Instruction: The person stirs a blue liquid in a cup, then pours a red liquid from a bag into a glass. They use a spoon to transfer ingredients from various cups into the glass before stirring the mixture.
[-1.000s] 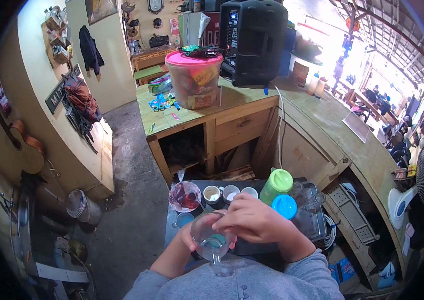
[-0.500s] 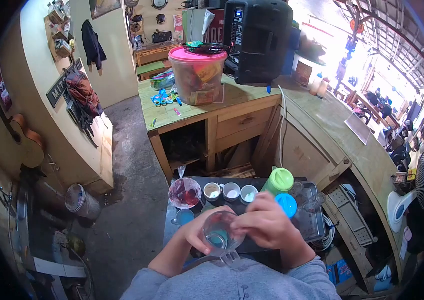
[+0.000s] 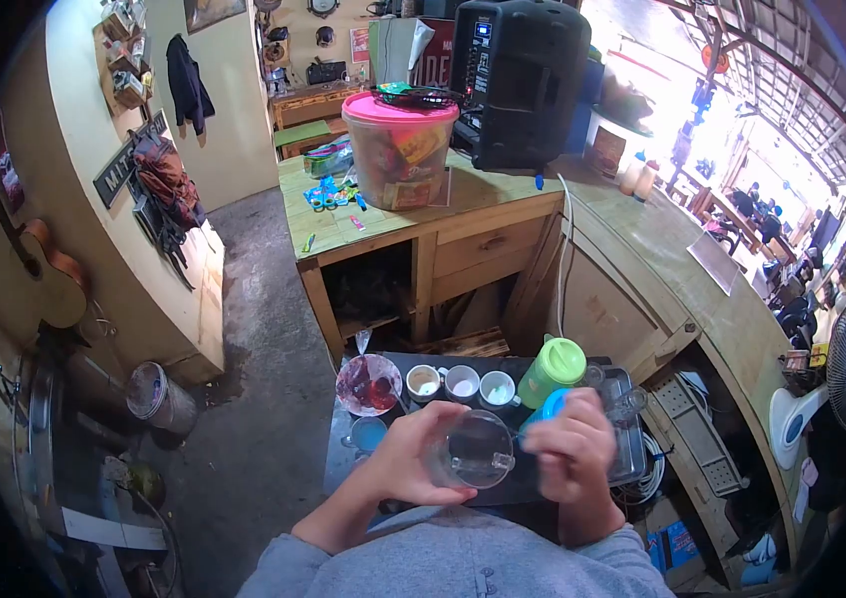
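The clear container (image 3: 478, 450) is held in the air over the near part of the dark table (image 3: 340, 478), the left hand (image 3: 408, 456) wrapped around its side. Just beside it, the right hand (image 3: 574, 448) is blurred, fingers bent; whether it grips anything cannot be told. Beyond, three cups (image 3: 461, 382) line the table's far edge, between the bowl (image 3: 368, 385) at the far left corner and the green pitcher (image 3: 553, 371). The tray (image 3: 636, 453) lies along the right edge.
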